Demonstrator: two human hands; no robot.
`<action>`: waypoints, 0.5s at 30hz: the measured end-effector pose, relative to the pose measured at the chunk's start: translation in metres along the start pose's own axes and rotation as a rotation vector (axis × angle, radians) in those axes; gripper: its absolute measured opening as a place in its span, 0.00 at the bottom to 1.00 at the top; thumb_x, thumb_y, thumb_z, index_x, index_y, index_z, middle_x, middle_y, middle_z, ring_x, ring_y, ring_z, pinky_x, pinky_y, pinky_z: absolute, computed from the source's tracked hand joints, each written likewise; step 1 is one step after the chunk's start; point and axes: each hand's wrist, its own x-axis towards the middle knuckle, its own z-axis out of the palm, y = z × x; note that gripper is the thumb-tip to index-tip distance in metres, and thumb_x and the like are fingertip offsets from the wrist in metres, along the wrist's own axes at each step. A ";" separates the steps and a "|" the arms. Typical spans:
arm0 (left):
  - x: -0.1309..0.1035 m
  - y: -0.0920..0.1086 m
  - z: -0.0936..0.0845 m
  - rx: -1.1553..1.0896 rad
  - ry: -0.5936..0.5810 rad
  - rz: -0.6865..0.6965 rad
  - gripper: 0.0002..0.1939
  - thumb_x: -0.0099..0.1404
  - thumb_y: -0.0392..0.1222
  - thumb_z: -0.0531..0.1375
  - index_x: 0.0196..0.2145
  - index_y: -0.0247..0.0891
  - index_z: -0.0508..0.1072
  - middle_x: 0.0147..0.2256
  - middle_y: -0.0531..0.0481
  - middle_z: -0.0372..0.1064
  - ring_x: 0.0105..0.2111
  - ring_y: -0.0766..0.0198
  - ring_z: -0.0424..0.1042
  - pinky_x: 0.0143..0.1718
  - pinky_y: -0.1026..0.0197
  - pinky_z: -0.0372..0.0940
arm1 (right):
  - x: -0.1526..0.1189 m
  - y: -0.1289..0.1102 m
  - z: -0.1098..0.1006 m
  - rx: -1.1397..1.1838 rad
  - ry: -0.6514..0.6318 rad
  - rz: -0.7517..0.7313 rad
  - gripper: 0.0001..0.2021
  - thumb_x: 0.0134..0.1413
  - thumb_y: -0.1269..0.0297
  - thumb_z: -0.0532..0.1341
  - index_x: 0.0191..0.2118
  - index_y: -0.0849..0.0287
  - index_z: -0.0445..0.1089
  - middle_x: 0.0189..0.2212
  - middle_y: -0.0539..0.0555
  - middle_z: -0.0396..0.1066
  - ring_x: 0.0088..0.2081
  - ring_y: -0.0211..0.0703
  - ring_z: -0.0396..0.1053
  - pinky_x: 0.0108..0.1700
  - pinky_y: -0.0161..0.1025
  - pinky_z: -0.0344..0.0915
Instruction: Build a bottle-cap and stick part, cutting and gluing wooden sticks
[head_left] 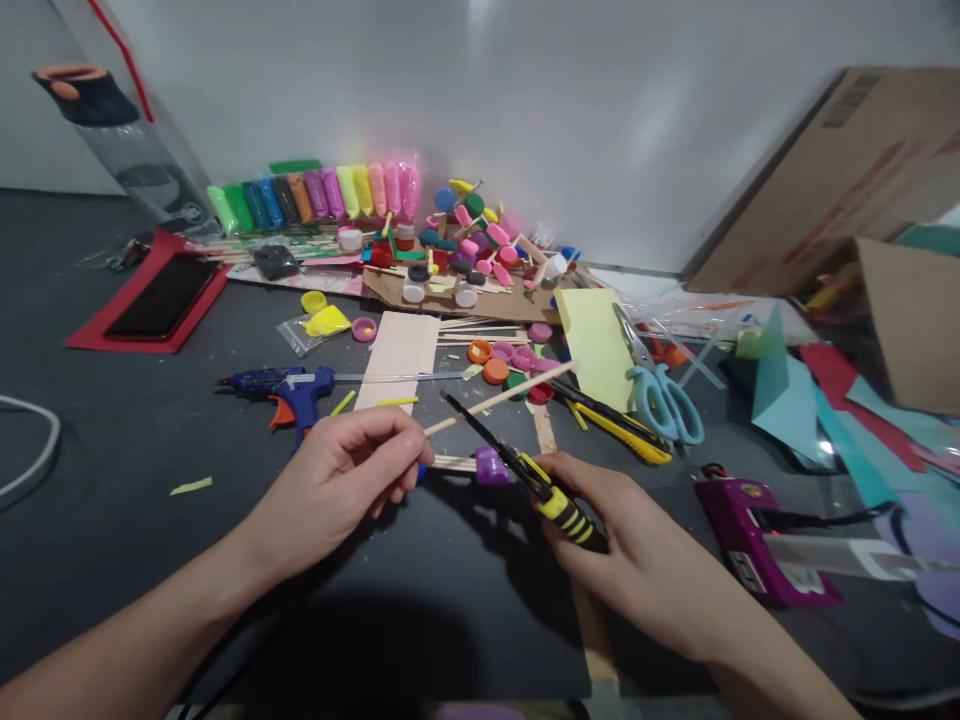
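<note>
My left hand point(352, 470) pinches one end of a thin wooden stick point(502, 398), which slants up to the right. In my right hand point(622, 540) are black-and-yellow scissors point(551, 492), their dark blades touching or crossing the stick near its middle. Below the stick, a purple cap point(492, 466) sits on the end of some pale sticks point(454, 463), with a blue piece at their other end, partly hidden by my left fingers. A blue glue gun point(289, 385) lies beyond my left hand.
Coloured caps point(495, 371) and a yellow cutter point(626, 432) lie ahead. Light blue scissors point(664, 400) rest on yellow paper point(596, 350). At right is a purple power strip point(739, 530); at left, a phone point(161, 297) on red paper and a bottle point(142, 160).
</note>
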 end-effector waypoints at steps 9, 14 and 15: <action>0.004 -0.004 -0.001 -0.146 -0.193 -0.097 0.14 0.68 0.47 0.57 0.32 0.35 0.76 0.23 0.53 0.68 0.21 0.72 0.65 0.20 0.72 0.59 | -0.001 -0.005 0.003 -0.001 -0.002 0.001 0.18 0.48 0.72 0.57 0.46 0.55 0.69 0.40 0.52 0.75 0.43 0.49 0.72 0.45 0.39 0.65; 0.007 -0.005 -0.003 -0.379 -0.244 -0.120 0.16 0.71 0.51 0.54 0.37 0.37 0.73 0.25 0.49 0.74 0.21 0.68 0.71 0.21 0.69 0.67 | -0.002 -0.009 0.002 0.018 -0.056 0.033 0.20 0.46 0.74 0.57 0.47 0.54 0.69 0.39 0.51 0.75 0.41 0.48 0.72 0.43 0.39 0.65; 0.007 -0.005 -0.003 -0.398 -0.244 -0.127 0.15 0.71 0.51 0.54 0.37 0.37 0.73 0.26 0.49 0.75 0.22 0.67 0.73 0.22 0.68 0.68 | -0.003 -0.010 0.002 0.020 -0.060 0.035 0.20 0.46 0.74 0.57 0.47 0.54 0.69 0.39 0.51 0.75 0.40 0.47 0.72 0.42 0.38 0.65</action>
